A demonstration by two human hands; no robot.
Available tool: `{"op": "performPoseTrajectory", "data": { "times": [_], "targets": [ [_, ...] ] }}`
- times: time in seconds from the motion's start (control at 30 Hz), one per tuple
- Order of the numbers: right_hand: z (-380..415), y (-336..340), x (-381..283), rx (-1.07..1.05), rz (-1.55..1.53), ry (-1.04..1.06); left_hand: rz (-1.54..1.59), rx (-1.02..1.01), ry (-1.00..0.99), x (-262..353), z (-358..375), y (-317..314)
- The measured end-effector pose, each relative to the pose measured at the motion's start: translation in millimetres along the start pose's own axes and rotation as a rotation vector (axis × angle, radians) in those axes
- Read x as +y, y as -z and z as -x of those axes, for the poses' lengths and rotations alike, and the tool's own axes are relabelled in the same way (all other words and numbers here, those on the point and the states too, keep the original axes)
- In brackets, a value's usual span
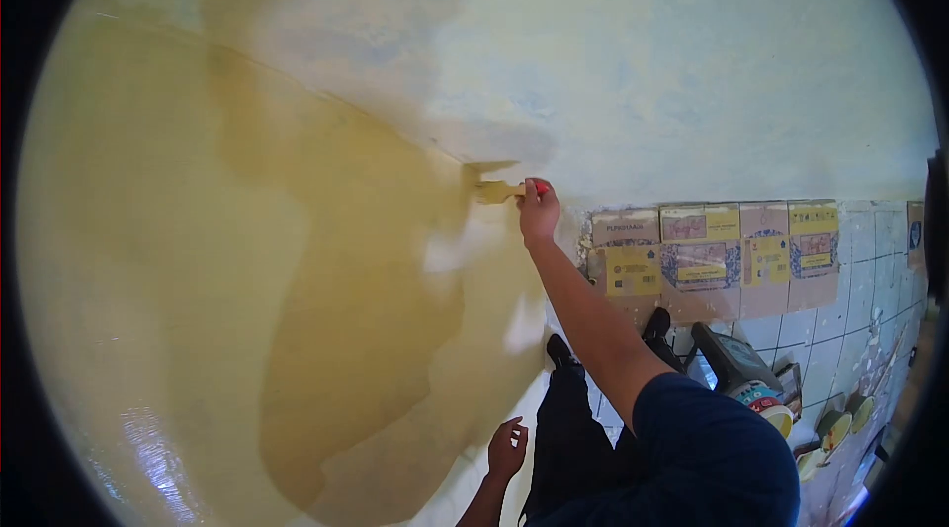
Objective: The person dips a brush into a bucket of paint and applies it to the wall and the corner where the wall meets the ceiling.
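Note:
My right hand (539, 211) is closed round the red handle of a paintbrush (499, 192). Its yellow-coated bristles point left and meet the wall near the corner where two wall faces join. Wet-looking yellow paint (366, 260) covers the left wall face, while the other wall face (692, 62) is pale, with patchy bluish and whitish marks. Low in the view, my left hand (507, 448) hangs beside my leg with its fingers loosely curled and apart, holding nothing.
Flattened printed cardboard (700, 305) lies on the tiled floor (830, 329) along the pale wall's base. Right of my feet stand a dark stool-like object (736, 361), a labelled paint bucket (756, 396) and several yellow-stained round containers (835, 428).

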State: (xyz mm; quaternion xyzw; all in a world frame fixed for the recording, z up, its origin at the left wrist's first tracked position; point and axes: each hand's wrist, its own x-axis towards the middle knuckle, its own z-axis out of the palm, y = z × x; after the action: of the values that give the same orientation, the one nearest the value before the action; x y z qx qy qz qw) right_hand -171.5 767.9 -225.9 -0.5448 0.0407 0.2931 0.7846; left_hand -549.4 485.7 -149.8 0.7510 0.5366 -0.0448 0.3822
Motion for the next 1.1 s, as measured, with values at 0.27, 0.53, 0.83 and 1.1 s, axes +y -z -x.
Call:
{"op": "performPoseTrajectory", "data": {
  "times": [0.27, 0.53, 0.83, 1.1],
  "targets": [
    [33, -46, -105, -0.206, -0.403, -0.016, 0.016, -0.01, 0.002, -4, 0, -15],
    [7, -7, -19, 0.08, 0.428, 0.23, 0.013, -0.023, 0.011, 17, -1, -15],
    [48, -37, -88, -0.157, -0.488, -0.193, -0.025, -0.011, 0.017, 20, 19, -23],
    [75, -50, -119, -0.263, 0.032, 0.175, 0.011, 0.088, 0.022, 20, 52, -23]
  ]
}}
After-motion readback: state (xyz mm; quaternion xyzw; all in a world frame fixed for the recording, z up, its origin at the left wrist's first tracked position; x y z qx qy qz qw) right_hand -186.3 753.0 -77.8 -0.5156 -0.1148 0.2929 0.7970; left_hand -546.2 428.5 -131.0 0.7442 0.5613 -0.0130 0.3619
